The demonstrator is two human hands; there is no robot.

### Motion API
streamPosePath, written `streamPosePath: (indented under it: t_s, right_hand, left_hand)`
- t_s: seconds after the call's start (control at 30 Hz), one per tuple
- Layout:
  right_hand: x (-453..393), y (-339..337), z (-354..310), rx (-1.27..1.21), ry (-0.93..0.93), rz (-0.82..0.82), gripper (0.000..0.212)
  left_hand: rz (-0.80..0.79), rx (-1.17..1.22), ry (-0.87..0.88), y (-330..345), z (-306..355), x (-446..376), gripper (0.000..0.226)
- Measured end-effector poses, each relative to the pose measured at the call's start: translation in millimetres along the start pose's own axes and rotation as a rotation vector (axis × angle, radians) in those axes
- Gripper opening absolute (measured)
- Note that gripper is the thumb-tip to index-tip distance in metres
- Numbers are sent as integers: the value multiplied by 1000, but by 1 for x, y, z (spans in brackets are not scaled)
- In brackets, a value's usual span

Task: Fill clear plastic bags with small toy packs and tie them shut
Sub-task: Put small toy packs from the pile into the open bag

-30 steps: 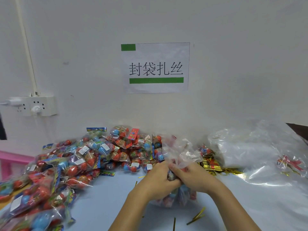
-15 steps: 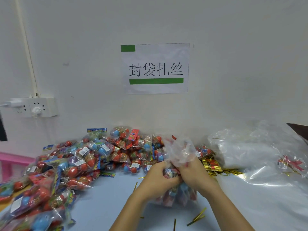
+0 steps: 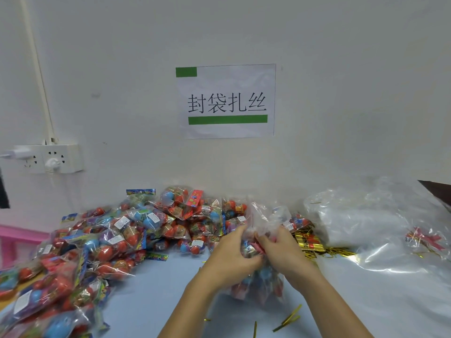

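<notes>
Clear bag [image 3: 264, 215] neck between both gripping hands [image 3: 258, 254]

Two hands, the left hand [image 3: 231, 259] and the right hand [image 3: 284, 252], meet at lower centre on one clear bag [image 3: 264, 215], with one paper sign [image 3: 225, 101] on the wall, one power strip [image 3: 46, 158] at left, and toy packs [image 3: 117, 240] too heaped to count.

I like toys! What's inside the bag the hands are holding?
Through the clear bag you can see red and blue toy packs. Both hands, left and right, cover its middle, so what sits there is hidden.
</notes>
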State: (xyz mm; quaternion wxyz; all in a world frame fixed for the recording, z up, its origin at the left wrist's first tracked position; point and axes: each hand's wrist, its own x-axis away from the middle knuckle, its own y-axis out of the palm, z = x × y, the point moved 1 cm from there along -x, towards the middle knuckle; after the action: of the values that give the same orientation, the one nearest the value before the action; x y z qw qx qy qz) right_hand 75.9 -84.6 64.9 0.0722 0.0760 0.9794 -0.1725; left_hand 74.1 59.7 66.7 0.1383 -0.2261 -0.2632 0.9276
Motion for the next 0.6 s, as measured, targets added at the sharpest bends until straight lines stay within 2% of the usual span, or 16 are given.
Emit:
streamPosePath:
  t_s: [0.13, 0.27, 0.43, 0.6]
  right_hand:
    - [2, -1, -3, 19, -18, -14, 26]
    - [5, -4, -6, -41, -53, -100, 33]
    - [13, -7, -19, -140, -108, -247, 38]
    - [17, -8, -25, -184, -106, -375, 40]
  left_hand:
    - [2, -111, -32, 10, 5, 0, 47]
    - [-58, -22, -44, 5, 9, 1, 49]
    - [-136, -69, -17, -4, 19, -2, 31]
    - [-149, -11, 53, -2, 25, -1, 60]
